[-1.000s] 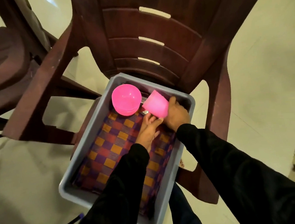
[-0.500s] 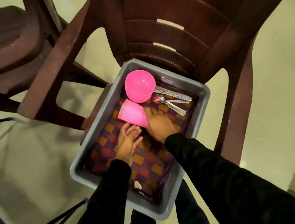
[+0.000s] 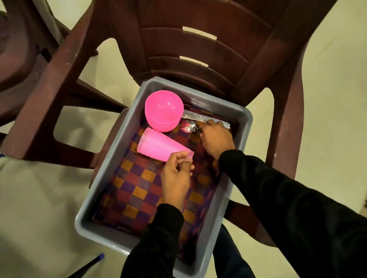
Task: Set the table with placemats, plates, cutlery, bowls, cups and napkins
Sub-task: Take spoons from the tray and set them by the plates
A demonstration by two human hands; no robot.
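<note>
Both hands reaching into the grey bin (image 3: 106, 171)

The left hand (image 3: 177, 178) is pinching the pink cup (image 3: 156, 146) lying on the checkered placemat (image 3: 138, 186); the right hand (image 3: 217, 139) is curling around the cutlery (image 3: 190, 125) beside the pink bowls (image 3: 164, 113).

bowls (image 3: 164, 110): glossy pink plastic
cups (image 3: 159, 147): smooth, translucent pink plastic
cutlery (image 3: 190, 125): shiny metal
placemats (image 3: 138, 186): woven checked cloth
tub (image 3: 98, 185): matt grey plastic

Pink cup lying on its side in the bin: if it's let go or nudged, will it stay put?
The pink cup looks like thin plastic, so probably light. It lies tapered on its side, so it would likely roll in a curve. The left hand holds its narrow end; the woven mat beneath may slow it.
</note>
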